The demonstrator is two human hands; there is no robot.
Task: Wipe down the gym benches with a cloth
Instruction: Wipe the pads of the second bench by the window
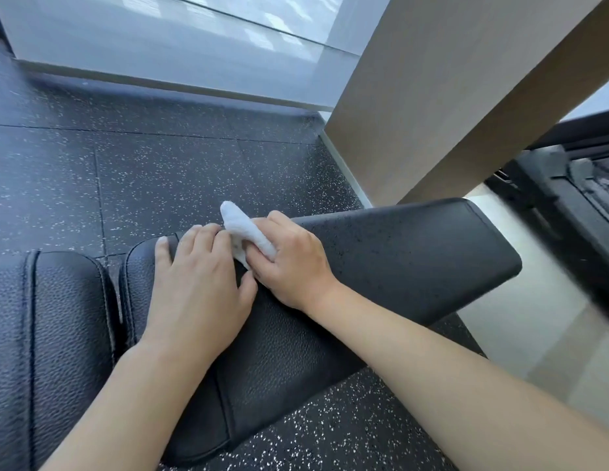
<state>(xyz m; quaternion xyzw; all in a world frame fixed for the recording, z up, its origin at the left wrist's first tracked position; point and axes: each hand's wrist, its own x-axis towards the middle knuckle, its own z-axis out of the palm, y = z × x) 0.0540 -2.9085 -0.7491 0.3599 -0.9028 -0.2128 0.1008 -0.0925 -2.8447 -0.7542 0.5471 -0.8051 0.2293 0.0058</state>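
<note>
A black leather gym bench pad (398, 260) runs from the lower middle toward the right. A second black pad (58, 317) lies at the lower left. My right hand (293, 266) grips a bunched white cloth (248, 234) at the pad's far edge. My left hand (197, 287) lies on the pad beside it, fingers reaching to the far edge and touching the cloth's lower part. Much of the cloth is hidden under my right hand's fingers.
Dark speckled rubber floor (143, 171) lies beyond and below the bench. A glass wall (160, 45) stands at the back. A beige pillar (449, 96) rises at the right, with dark gym equipment (568, 198) behind it.
</note>
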